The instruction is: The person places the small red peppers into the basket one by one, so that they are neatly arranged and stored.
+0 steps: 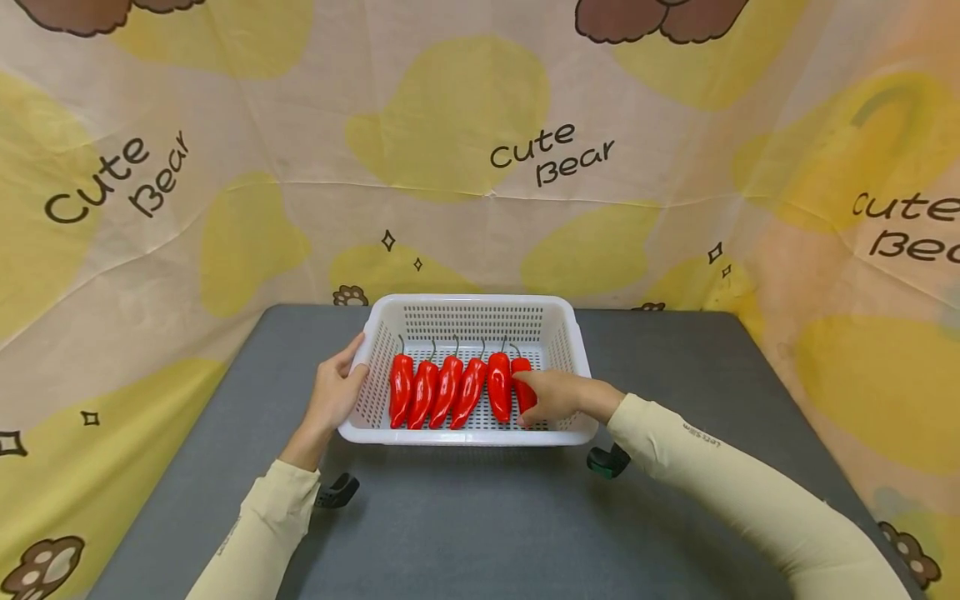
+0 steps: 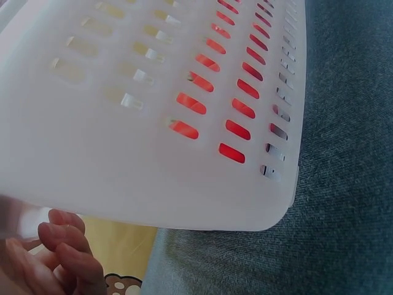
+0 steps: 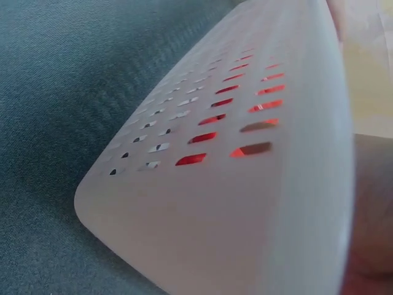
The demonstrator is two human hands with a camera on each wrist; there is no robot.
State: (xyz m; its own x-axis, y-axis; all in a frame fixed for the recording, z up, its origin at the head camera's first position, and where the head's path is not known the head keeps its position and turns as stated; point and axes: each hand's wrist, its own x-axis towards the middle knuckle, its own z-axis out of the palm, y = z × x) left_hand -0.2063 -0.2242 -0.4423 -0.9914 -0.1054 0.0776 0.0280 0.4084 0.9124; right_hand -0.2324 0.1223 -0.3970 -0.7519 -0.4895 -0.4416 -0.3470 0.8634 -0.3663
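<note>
A white plastic basket [image 1: 480, 437] with slotted walls holds several red chili peppers [image 1: 447, 382], laid side by side with green stems toward the back. At its left end my left hand [image 1: 336, 393] grips the rim, thumb on the inner side; the left wrist view shows curled fingers [image 2: 70, 246] under the rim. My right hand [image 1: 558, 395] reaches over the right side into the basket, its thumb and fingers around the rightmost red chili pepper [image 1: 521, 365]. In the right wrist view the basket wall [image 3: 184, 227] hides most of that hand.
The basket stands on a dark grey table [image 1: 480, 517], near its back edge. Behind and beside the table hangs a yellow and cream cloth [image 1: 450, 125] printed with "Cute Bear". Black wrist devices [image 1: 609, 461] hang below both wrists.
</note>
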